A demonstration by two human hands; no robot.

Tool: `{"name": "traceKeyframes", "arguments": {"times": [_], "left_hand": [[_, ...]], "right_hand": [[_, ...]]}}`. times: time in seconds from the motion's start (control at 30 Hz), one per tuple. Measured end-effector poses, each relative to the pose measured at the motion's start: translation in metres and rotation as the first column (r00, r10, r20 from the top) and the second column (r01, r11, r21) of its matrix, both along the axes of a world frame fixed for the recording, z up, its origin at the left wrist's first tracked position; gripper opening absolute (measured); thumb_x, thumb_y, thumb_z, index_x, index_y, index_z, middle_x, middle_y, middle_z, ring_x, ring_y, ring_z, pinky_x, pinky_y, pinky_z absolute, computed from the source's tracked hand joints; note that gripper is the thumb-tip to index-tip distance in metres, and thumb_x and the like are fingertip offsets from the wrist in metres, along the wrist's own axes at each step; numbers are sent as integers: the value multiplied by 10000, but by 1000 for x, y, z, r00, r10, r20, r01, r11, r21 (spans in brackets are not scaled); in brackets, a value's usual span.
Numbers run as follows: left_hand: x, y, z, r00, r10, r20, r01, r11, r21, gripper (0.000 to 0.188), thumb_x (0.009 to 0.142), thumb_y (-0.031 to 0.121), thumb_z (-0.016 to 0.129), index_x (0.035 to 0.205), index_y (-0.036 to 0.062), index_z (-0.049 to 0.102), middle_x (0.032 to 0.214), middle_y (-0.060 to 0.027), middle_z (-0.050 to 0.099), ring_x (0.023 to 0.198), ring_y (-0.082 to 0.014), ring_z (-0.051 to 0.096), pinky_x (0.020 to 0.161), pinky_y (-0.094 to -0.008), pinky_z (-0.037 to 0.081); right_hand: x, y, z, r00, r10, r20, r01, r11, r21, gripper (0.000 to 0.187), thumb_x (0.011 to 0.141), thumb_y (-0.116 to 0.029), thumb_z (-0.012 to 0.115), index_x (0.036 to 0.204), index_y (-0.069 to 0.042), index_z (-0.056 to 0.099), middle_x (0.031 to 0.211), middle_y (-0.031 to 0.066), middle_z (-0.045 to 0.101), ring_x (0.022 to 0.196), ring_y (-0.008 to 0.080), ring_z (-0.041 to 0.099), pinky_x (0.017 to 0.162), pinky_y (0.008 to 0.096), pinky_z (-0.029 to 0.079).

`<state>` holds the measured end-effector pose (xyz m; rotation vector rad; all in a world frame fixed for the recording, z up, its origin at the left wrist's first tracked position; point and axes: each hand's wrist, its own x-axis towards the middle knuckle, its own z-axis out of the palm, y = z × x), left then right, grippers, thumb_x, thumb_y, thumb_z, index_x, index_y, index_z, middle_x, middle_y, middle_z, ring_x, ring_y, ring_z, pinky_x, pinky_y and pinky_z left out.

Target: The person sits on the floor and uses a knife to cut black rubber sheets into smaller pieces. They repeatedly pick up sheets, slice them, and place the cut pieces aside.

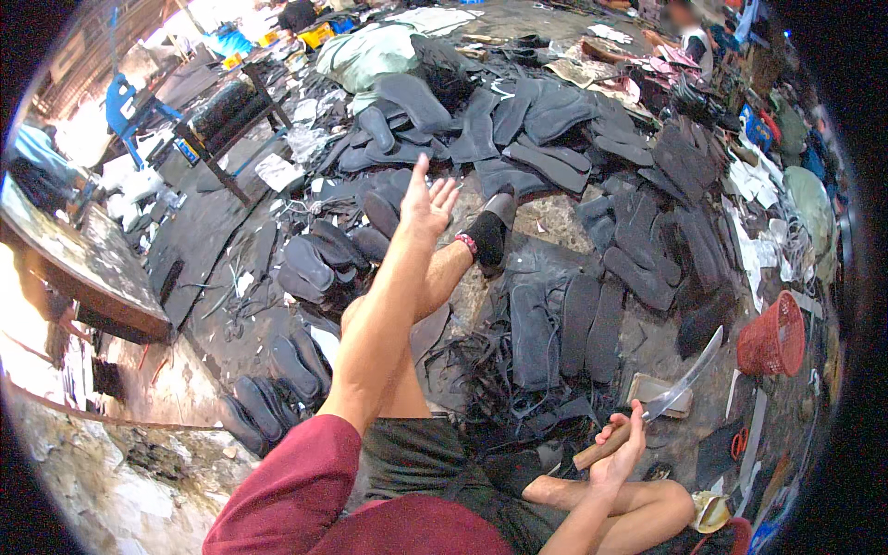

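Observation:
My left hand (426, 203) is raised out in front of me, fingers spread, holding nothing. It hangs above my outstretched leg, whose foot wears a black sock (486, 236) in a sandal. My right hand (618, 450) is shut on the wooden handle of a curved knife (683, 379), low at the right, blade pointing up and right. Several dark sole-shaped rubber cutouts (310, 264) lie on the ground beside my leg, and flat black sheets (564, 333) lie just past the knife.
Heaps of black rubber pieces (536, 129) cover the ground ahead. A red mesh basket (775, 335) stands at the right. A dark bench (227, 116) and a wooden table edge (83, 268) are at the left. Another person (689, 37) sits far back right.

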<state>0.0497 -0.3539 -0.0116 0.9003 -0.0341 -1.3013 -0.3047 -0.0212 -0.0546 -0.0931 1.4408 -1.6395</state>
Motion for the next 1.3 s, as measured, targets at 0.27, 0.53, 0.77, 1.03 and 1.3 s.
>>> {"name": "traceKeyframes", "arguments": {"times": [0.27, 0.53, 0.77, 1.03, 1.3], "left_hand": [[-177, 144, -207, 229, -822, 522, -211, 481, 851, 865, 618, 417, 873, 1323, 52, 531, 1298, -166, 557, 1290, -341, 454, 1088, -480, 363], [-156, 177, -213, 0, -523, 852, 109, 847, 520, 647, 627, 262, 889, 1159, 68, 576, 1141, -158, 628, 1061, -312, 615, 931, -410, 497], [-140, 195, -168, 561, -349, 751, 222, 937, 270, 583, 725, 65, 833, 1258, 6, 606, 919, -54, 663, 815, -137, 627, 754, -284, 534], [-167, 313, -69, 28, 38, 999, 719, 694, -46, 293, 722, 46, 796, 1010, 81, 757, 1002, -88, 640, 878, -219, 648, 772, -310, 535], [-133, 282, -26, 301, -520, 799, 851, 524, 21, 726, 776, 210, 859, 1349, -40, 491, 1389, -196, 523, 1232, -244, 531, 1055, -373, 420]], "right_hand": [[23, 1, -16, 996, 62, 69, -63, 998, 1, 377, 970, -281, 626, 1292, -102, 543, 747, 56, 605, 491, 137, 523, 413, 282, 433], [23, 4, -21, 988, 144, -49, -142, 989, 48, 329, 945, -188, 648, 1242, -69, 573, 788, 60, 621, 512, 121, 536, 438, 273, 425], [23, 14, -29, 971, 193, -144, -188, 981, 47, 340, 943, -152, 655, 1253, -52, 560, 822, 49, 638, 520, 80, 536, 454, 233, 438], [45, -27, -21, 851, 310, -424, -334, 942, 19, 383, 782, -232, 831, 1048, -51, 624, 806, -27, 570, 629, 77, 510, 520, 257, 419], [27, -31, 17, 900, 261, -350, -333, 928, -166, 433, 799, -200, 834, 1131, -25, 619, 877, -22, 629, 735, 82, 569, 674, 237, 475]]}}
